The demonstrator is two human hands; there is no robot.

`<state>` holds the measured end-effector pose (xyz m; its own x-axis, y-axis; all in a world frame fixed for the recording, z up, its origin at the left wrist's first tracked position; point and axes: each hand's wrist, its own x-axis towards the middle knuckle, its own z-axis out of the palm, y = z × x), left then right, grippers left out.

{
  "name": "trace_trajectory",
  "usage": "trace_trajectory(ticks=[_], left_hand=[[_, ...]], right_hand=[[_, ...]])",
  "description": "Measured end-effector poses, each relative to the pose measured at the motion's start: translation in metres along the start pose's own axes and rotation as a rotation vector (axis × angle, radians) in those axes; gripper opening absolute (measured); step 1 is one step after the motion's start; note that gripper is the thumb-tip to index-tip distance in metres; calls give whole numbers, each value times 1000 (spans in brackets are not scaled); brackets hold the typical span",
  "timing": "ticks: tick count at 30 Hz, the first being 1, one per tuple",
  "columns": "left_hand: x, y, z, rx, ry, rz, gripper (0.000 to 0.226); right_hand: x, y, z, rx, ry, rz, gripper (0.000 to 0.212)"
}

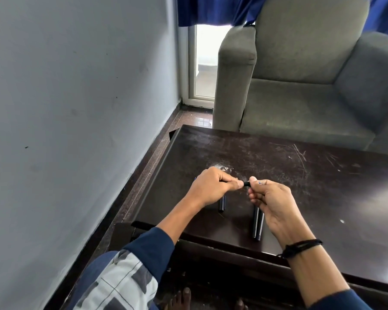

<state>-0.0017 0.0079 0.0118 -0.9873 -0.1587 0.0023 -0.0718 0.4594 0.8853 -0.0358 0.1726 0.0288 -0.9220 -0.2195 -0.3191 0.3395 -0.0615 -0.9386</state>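
Observation:
Both hands meet over a dark wooden table. My left hand is curled round a thin black pen-like piece, and my right hand pinches the other end of that piece between thumb and fingers. Only a short black stretch shows between the hands. A short black tube lies on the table below my left hand. Two longer black tubes lie side by side under my right hand, partly hidden by it.
A grey armchair stands just beyond the table's far edge. A pale wall runs along the left, with a narrow strip of floor between it and the table. My checked trouser leg and bare feet show below the near edge.

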Motion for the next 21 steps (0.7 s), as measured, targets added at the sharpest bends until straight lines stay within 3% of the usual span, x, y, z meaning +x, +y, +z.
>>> trace_trajectory(ticks=[9,13,18,21], left_hand=[[-4,5,-9,-261,-75,-102,18],[-6,7,-13,-253,-63,-104,20],[-5,3,-16,-147,-37,-102,21],[-5,3,-15,-138,-48,-103,19]], right_hand=[[-1,3,4,33,-36,-50,10],[1,3,3,10,-70,-79,6],[7,4,-1,-138,22,-132,26],[8,5,-2,-171,38,-167,24]])
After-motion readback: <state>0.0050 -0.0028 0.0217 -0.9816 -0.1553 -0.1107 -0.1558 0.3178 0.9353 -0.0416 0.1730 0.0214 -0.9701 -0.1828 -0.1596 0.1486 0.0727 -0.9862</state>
